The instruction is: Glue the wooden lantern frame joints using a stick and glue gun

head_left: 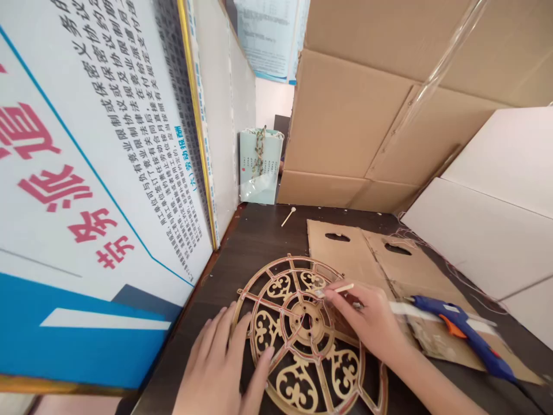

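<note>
Overall, the largest element is the printed sign board [86,173], leaning at 9 to 10 o'clock, with red and black characters on white above a blue band. Stacked cardboard boxes [345,115] fill the 12 to 2 o'clock sector; white panels [496,219] slope across 3 o'clock. The dark wooden table [259,236] carries everything else. A flattened cardboard sheet [345,248] with two handle slots lies at 2 o'clock from the centre of the work.

Round wooden fretwork disc [302,334]: flat on the table at 6 o'clock, directly before the person, with spokes, scroll-cut panels and a hub ring with small holes. Its right edge lies just beside the cardboard sheet.

Left hand [224,369]: open, palm down, fingers spread and pressed flat; fingertips rest on the disc's rim at its 8 o'clock side.

Right hand [367,317]: fingers closed in a pinch on a thin wooden stick [344,287], whose tip meets the disc near the hub at its 1 o'clock side.

Blue glue gun [462,334]: lying on the cardboard at 4 o'clock, orange trigger visible, just beyond the right wrist.

Pale green gift bag [259,167]: upright at 12 o'clock against the wall.

Small wooden spoon-like stick [288,216]: loose on the table at 12 o'clock, well apart from the disc.
</note>
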Demonstrator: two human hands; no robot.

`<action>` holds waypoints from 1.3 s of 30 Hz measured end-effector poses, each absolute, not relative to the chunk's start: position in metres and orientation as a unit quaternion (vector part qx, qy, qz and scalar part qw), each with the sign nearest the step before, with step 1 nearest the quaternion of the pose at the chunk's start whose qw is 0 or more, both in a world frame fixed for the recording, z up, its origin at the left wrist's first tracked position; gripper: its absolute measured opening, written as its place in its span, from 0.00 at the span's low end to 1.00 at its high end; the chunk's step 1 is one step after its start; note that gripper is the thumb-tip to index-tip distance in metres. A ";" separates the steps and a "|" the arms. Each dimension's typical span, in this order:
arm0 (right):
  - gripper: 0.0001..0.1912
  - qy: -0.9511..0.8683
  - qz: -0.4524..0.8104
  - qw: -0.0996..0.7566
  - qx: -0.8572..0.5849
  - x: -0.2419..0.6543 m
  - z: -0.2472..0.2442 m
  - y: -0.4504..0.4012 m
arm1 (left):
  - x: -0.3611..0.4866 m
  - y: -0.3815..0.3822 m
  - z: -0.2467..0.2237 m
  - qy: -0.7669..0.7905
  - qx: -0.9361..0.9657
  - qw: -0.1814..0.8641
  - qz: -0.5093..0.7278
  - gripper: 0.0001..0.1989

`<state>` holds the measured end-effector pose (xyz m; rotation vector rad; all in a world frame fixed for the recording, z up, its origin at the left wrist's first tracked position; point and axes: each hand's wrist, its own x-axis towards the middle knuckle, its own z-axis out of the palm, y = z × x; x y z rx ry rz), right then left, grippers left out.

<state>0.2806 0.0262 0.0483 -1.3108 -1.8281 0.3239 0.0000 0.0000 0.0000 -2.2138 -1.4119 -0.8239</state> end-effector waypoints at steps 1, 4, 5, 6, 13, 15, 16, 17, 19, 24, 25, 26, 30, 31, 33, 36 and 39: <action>0.11 -0.731 0.130 0.420 -0.521 0.280 0.048 0.026 | 0.000 0.000 0.000 -0.504 -0.788 0.194 -0.295 0.25; 0.11 -0.736 0.128 0.420 -0.516 0.280 0.048 0.026 | 0.000 0.000 -0.003 -0.507 -0.785 0.191 -0.300 0.25; 0.11 -0.737 0.127 0.420 -0.515 0.280 0.048 0.026 | 0.000 0.000 -0.004 -0.508 -0.785 0.189 -0.299 0.25; 0.11 -0.738 0.126 0.419 -0.513 0.280 0.048 0.026 | -0.001 0.000 -0.004 -0.512 -0.784 0.187 -0.298 0.25; 0.10 -0.750 0.125 0.413 -0.501 0.278 0.050 0.025 | -0.013 -0.003 -0.009 -0.513 -0.809 0.151 -0.246 0.24; 0.10 -0.754 0.125 0.410 -0.497 0.278 0.050 0.025 | -0.014 -0.002 -0.011 -0.517 -0.809 0.144 -0.239 0.24; 0.10 -0.756 0.125 0.409 -0.495 0.278 0.050 0.025 | -0.015 -0.002 -0.012 -0.517 -0.810 0.142 -0.235 0.25; 0.10 -0.757 0.126 0.408 -0.494 0.278 0.050 0.025 | -0.014 -0.001 -0.013 -0.517 -0.811 0.142 -0.234 0.25; 0.10 -0.759 0.127 0.406 -0.493 0.278 0.050 0.025 | -0.013 0.000 -0.013 -0.514 -0.812 0.149 -0.234 0.25; 0.10 -0.762 0.131 0.402 -0.491 0.279 0.050 0.025 | -0.005 0.000 -0.005 -0.504 -0.806 0.170 -0.259 0.23; 0.10 -0.762 0.131 0.401 -0.491 0.279 0.050 0.025 | -0.003 -0.001 -0.003 -0.505 -0.802 0.173 -0.267 0.23; 0.10 -0.763 0.132 0.400 -0.491 0.278 0.050 0.024 | -0.003 -0.001 -0.001 -0.507 -0.799 0.174 -0.273 0.23; 0.11 -0.764 0.134 0.395 -0.493 0.277 0.051 0.024 | -0.005 -0.002 -0.002 -0.510 -0.804 0.166 -0.257 0.23; 0.11 -0.764 0.134 0.395 -0.492 0.277 0.052 0.024 | -0.006 -0.003 -0.003 -0.511 -0.806 0.163 -0.250 0.24; 0.11 -0.767 0.132 0.393 -0.490 0.277 0.052 0.024 | -0.008 -0.003 -0.005 -0.514 -0.806 0.161 -0.247 0.24; 0.11 -0.773 0.127 0.386 -0.487 0.276 0.054 0.024 | -0.008 -0.003 -0.005 -0.510 -0.804 0.164 -0.256 0.24; 0.11 -0.780 0.122 0.378 -0.484 0.275 0.054 0.023 | -0.005 -0.003 -0.001 -0.509 -0.803 0.165 -0.261 0.24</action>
